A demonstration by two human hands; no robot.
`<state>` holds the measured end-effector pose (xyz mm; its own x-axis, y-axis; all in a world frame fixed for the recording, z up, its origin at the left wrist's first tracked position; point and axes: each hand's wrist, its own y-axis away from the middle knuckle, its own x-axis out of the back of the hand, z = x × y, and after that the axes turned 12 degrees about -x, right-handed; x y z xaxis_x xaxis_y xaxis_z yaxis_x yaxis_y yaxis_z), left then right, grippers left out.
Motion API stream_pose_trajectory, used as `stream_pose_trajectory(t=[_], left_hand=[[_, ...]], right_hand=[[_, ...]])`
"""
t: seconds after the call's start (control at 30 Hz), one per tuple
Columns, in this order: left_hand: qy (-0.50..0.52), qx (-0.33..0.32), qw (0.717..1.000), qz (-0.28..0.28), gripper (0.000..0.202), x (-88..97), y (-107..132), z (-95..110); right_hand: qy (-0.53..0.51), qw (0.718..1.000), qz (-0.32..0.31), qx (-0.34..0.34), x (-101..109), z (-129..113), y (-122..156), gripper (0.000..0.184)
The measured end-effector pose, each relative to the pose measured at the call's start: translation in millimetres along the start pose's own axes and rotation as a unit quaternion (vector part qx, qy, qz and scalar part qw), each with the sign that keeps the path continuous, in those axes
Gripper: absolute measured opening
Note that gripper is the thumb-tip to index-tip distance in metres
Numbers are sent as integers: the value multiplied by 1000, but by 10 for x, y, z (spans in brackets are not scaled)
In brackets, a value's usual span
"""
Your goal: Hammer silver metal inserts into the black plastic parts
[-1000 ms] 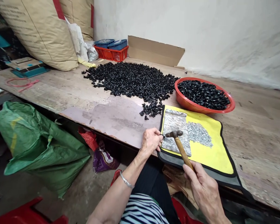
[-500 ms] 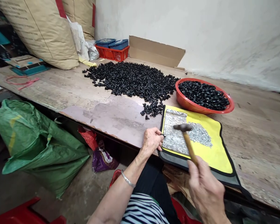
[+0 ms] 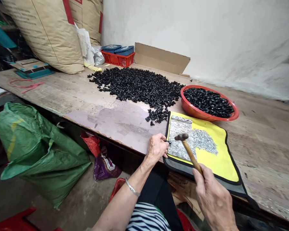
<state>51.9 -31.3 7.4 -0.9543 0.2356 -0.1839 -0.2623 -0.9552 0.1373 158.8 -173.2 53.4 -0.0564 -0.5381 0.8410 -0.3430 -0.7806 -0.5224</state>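
Observation:
My left hand (image 3: 158, 146) pinches a small black plastic part (image 3: 169, 142) at the left edge of a worn metal plate (image 3: 180, 149). In my right hand (image 3: 213, 192) is a hammer (image 3: 189, 152), gripped by its wooden handle. The hammer's head is over the plate, a little right of the black part. The plate lies on a yellow cloth (image 3: 220, 166) with black edging. Beside the plate on the cloth is a spread of tiny silvery metal pieces (image 3: 204, 141), too small to make out singly.
A red bowl (image 3: 186, 107) full of black parts stands behind the cloth. A wide heap of black parts (image 3: 139, 84) covers the table's middle. Farther back are a red basket (image 3: 119, 60), cardboard (image 3: 161, 57) and large paper sacks (image 3: 48, 35). A green sack (image 3: 38, 150) stands below the table edge.
The hammer head has moved left over the plate, closer to the black part. My left hand still pinches the part at the plate's edge. The whole view has shifted slightly.

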Motion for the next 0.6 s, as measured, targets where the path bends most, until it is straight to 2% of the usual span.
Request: stream_pose_trajectory(t=[0.07,0.13,0.3,0.47,0.53,0.6], left_hand=[[-12,-15,1000,2,16,4,10,-26],[-21,-27,999,7,17,6,14,-51],[1,-21,1000,7,20,4,-7,-88],[12,-16,1000,10,23,7,-27,-125],[12,-19,1000,12,24,8,-26,-127],[16,-14,1000,12,23,7,-19,-110]], right_hand=[[-22,998,44,-43,11,-31,6,34],[-6,996,55,-73,-5,-56,28,37],[52,997,-49,-13,-45,-52,48,33],[5,996,39,-76,15,-84,40,38],[33,997,15,-67,-12,-115,70,36],[77,996,-46,-26,-39,-124,95,33]])
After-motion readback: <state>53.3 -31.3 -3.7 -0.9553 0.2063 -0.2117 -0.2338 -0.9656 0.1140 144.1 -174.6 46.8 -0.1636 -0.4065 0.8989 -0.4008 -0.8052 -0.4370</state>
